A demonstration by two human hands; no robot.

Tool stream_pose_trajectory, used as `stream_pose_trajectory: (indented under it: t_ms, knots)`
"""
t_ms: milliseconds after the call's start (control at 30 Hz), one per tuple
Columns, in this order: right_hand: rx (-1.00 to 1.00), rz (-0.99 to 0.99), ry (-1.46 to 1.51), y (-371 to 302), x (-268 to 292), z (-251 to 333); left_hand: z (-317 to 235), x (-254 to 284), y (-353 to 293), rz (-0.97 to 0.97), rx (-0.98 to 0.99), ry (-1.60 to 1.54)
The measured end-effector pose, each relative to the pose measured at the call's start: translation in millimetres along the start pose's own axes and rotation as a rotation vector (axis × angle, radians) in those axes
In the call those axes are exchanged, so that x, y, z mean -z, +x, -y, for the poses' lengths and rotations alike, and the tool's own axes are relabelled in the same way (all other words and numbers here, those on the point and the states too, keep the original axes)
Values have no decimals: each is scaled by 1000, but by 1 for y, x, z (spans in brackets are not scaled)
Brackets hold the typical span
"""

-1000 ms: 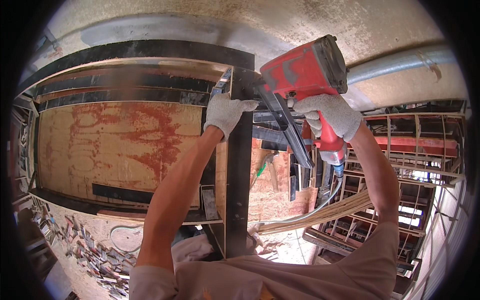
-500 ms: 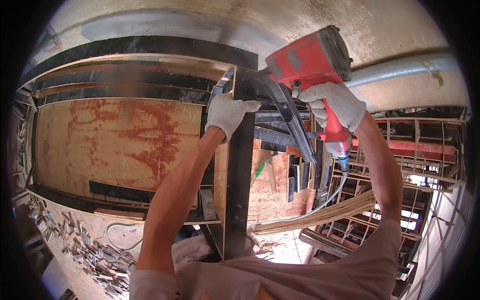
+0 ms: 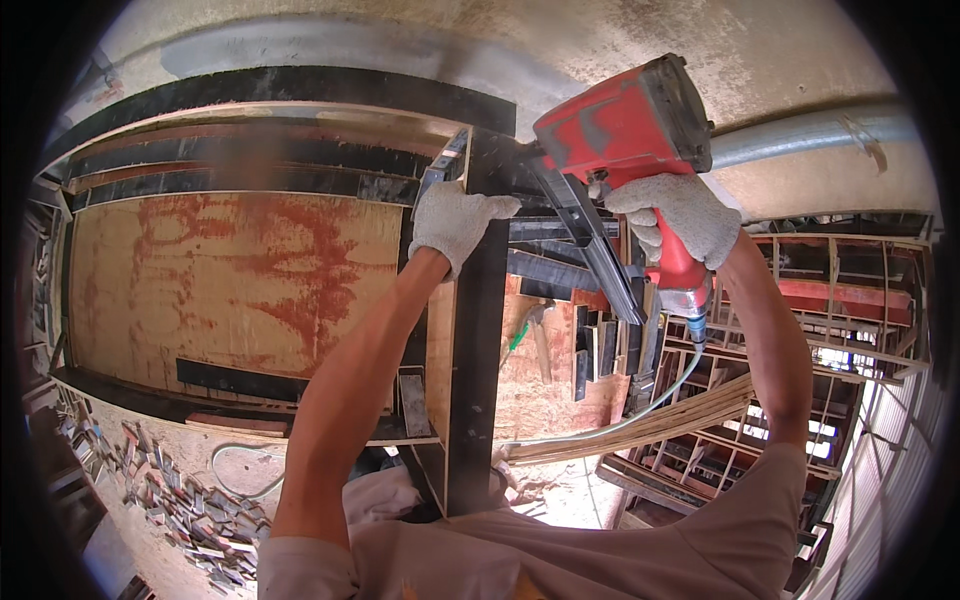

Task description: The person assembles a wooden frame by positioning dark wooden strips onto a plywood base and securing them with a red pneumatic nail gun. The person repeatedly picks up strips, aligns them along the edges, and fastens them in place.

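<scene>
In a pale knit work glove, my right hand (image 3: pixel 685 215) is wrapped round the grip of a red nail gun (image 3: pixel 625 120). The gun's nose meets the top part of a black-faced board (image 3: pixel 475 400) that runs toward me, and its long dark magazine (image 3: pixel 590 240) slants down to the right. My left hand (image 3: pixel 455 225), gloved too, clasps the left edge of that board, its thumb lying across the black face and its other fingers partly hidden. A metal piece (image 3: pixel 445 160) sits beside the board just beyond my left hand.
On the left lies a red-stained plywood panel (image 3: pixel 230 280) framed by black strips. A hammer (image 3: pixel 541 340) rests on plywood near black offcuts (image 3: pixel 590 350). The air hose (image 3: pixel 660 400) trails past bent wooden strips (image 3: pixel 640 425). Wood scraps (image 3: pixel 200 520) litter the lower left; slatted frames (image 3: pixel 840 270) stand right.
The nail gun and my right hand have shifted slightly to the right, and its magazine's lower end has swung right. My left hand keeps its place on the board.
</scene>
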State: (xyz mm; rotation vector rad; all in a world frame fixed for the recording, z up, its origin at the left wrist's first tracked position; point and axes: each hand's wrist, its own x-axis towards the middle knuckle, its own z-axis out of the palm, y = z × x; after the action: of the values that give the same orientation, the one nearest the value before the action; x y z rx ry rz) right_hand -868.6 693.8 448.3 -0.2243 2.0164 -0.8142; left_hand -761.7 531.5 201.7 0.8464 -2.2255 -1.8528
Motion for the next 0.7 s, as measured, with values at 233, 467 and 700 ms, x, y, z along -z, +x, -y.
stream_pose_trajectory:
  t_ms: [233,467,700]
  knots:
    - [-34,-24,-6,12,-5,1,-5,2,-9,3,63,-144]
    - [25,3,1,14,1,10,-3,3,-8,-24,-5,26]
    - [-21,8,14,23,15,5,-3,-6,-1,6,50,-79]
